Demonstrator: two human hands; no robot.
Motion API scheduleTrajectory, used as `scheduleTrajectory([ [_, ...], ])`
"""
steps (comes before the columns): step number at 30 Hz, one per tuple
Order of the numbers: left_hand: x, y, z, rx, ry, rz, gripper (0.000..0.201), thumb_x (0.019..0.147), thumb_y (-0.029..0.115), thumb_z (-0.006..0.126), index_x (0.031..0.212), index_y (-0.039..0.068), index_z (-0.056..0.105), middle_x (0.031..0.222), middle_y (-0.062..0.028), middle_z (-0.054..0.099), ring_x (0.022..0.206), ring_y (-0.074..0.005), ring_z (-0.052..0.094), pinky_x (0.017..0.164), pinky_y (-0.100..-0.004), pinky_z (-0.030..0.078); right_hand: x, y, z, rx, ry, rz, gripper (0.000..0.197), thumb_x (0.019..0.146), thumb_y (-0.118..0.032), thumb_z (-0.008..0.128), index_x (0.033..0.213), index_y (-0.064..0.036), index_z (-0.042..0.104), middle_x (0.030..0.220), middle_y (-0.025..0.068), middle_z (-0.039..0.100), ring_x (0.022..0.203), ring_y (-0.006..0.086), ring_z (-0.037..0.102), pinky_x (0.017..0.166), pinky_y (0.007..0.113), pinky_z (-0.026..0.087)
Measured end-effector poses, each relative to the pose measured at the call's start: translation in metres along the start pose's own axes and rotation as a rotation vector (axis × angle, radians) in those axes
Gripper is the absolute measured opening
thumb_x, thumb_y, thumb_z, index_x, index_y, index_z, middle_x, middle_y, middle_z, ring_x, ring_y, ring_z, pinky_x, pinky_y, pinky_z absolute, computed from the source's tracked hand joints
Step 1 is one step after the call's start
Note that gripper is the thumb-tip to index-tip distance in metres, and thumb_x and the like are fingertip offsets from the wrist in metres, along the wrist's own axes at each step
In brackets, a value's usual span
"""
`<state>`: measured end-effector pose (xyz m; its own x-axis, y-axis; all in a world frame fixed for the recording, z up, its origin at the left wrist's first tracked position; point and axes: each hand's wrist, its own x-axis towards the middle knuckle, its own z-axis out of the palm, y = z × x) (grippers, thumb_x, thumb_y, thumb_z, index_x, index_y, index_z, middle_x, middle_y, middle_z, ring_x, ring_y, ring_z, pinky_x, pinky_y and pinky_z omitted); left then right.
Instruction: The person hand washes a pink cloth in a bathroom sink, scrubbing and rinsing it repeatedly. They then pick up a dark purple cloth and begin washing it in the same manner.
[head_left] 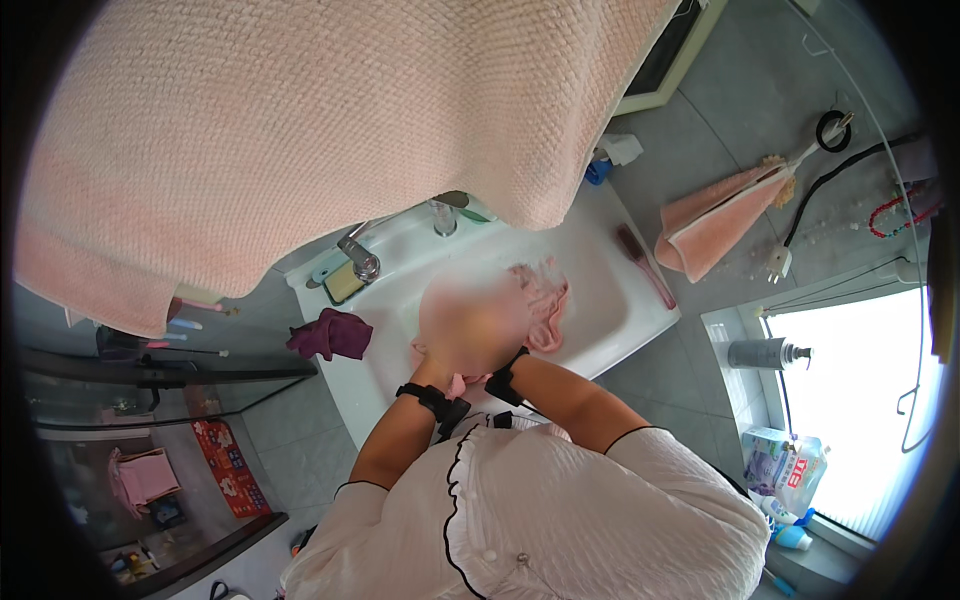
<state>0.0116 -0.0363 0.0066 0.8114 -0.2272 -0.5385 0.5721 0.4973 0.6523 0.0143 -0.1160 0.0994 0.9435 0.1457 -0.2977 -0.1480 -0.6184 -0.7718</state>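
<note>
Both my arms reach into a white washbasin [600, 290]. A blurred patch covers my left hand [447, 338] and my right hand [503, 330], close together over the basin, so their fingers do not show. Wet pink cloth [548, 318] lies crumpled in the bowl just right of my right hand, with some foam on it. Another bit of pink cloth [457, 385] peeks out between my wrists. Whether either hand grips the cloth cannot be made out. Each wrist wears a black strap.
A chrome faucet [362, 262], soap dish [345, 283] and dark purple cloth [333, 334] are at the basin's left. A large pink towel [330, 120] hangs over the far side. A pink brush [648, 265] rests on the right rim; bottles [790, 465] stand by the window.
</note>
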Motion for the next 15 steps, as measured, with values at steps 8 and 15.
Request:
scheduleTrajectory([
  [8,0.006,-0.010,0.004,0.086,0.007,0.027,0.026,0.092,0.020,0.054,0.112,0.003,0.050,0.109,-0.0117,0.056,0.093,-0.0187,0.060,0.076,-0.0302,0.051,0.013,0.062,0.056,-0.203,0.235,-0.336,0.040,0.090,-0.038,0.044,0.102,-0.0027,0.059,0.097,0.0238,0.062,0.084,0.0373,0.060,0.072,0.047,0.047],
  [15,0.006,-0.004,-0.002,0.176,-0.001,0.083,0.025,0.092,0.019,0.054,0.111,0.003,0.051,0.108,-0.0118,0.056,0.093,-0.0187,0.060,0.076,-0.0302,0.052,0.009,0.064,0.050,-0.324,0.245,-0.471,0.038,0.088,-0.035,0.046,0.102,-0.0030,0.061,0.092,0.0219,0.063,0.080,0.0356,0.060,0.071,0.046,0.048],
])
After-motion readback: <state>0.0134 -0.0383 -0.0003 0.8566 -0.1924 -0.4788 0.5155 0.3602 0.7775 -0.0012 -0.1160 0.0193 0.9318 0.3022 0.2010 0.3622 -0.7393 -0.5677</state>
